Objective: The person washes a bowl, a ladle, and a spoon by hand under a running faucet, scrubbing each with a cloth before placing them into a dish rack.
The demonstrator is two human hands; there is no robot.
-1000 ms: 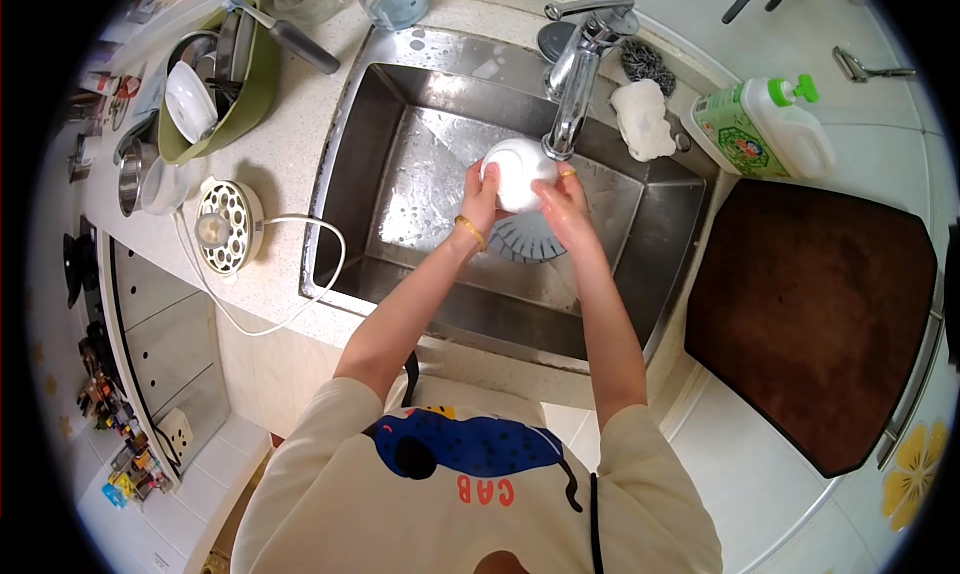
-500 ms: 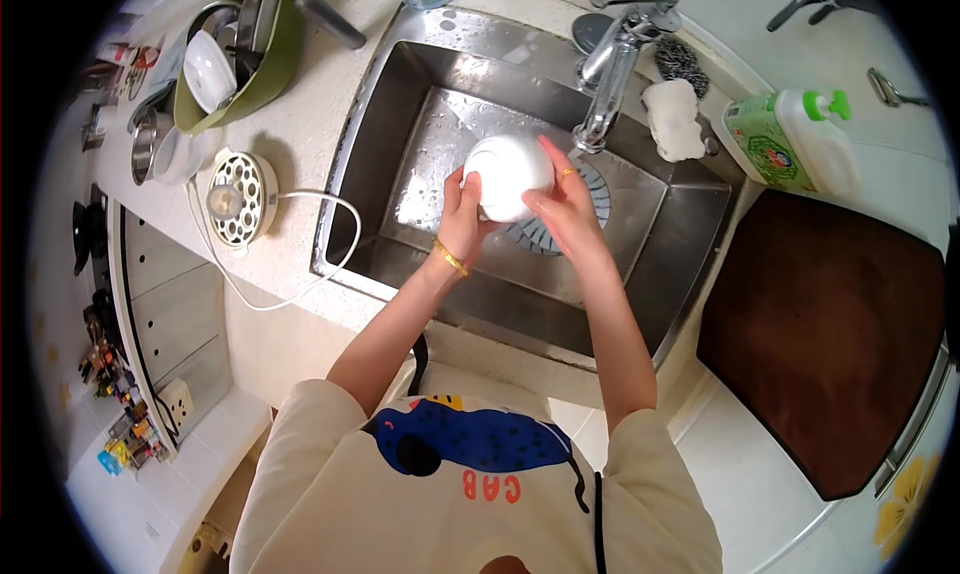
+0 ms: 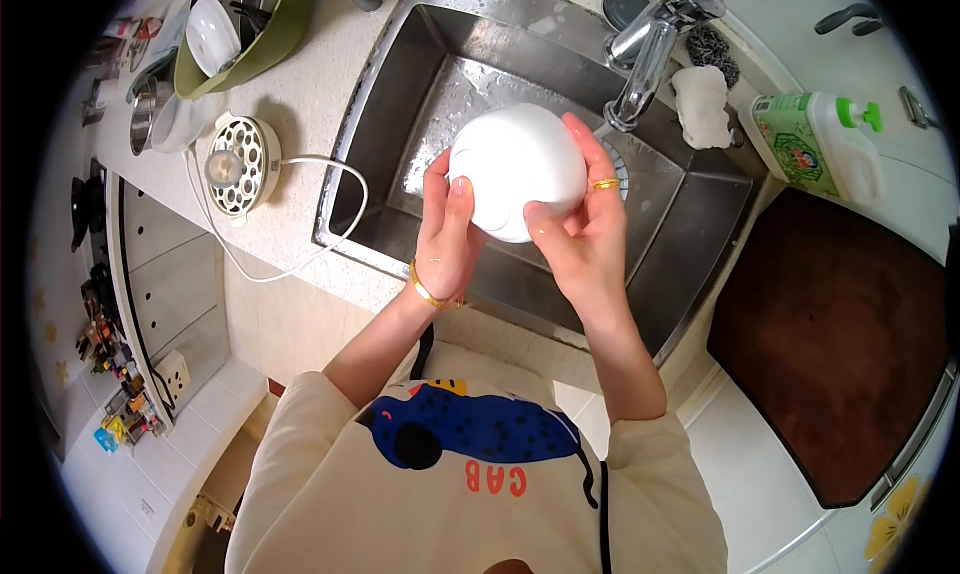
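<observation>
A smooth, wet-looking white bowl (image 3: 520, 164) is held over the sink (image 3: 420, 144), its rounded outside and foot ring turned towards me. My left hand (image 3: 445, 224) grips its left side, thumb on the outer surface and the other fingers mostly hidden behind. On the right, my right hand (image 3: 588, 239) clasps the bowl, thumb on the near underside and fingers along the far edge. The faucet (image 3: 645, 74) stands beyond the bowl to the right. Part of a striped round drain cover (image 3: 618, 174) shows behind my right fingers.
Left of the sink sits a round white appliance with a holed top (image 3: 240, 169) and a cord. A green basin (image 3: 285, 49) holds dishes. Right of the faucet are a white sponge (image 3: 702, 109), a steel scrubber (image 3: 712, 54), a soap bottle (image 3: 815, 144) and a brown board (image 3: 830, 344).
The bowl has come up nearer to me and looks larger, with both hands still around it. The view has shifted slightly.
</observation>
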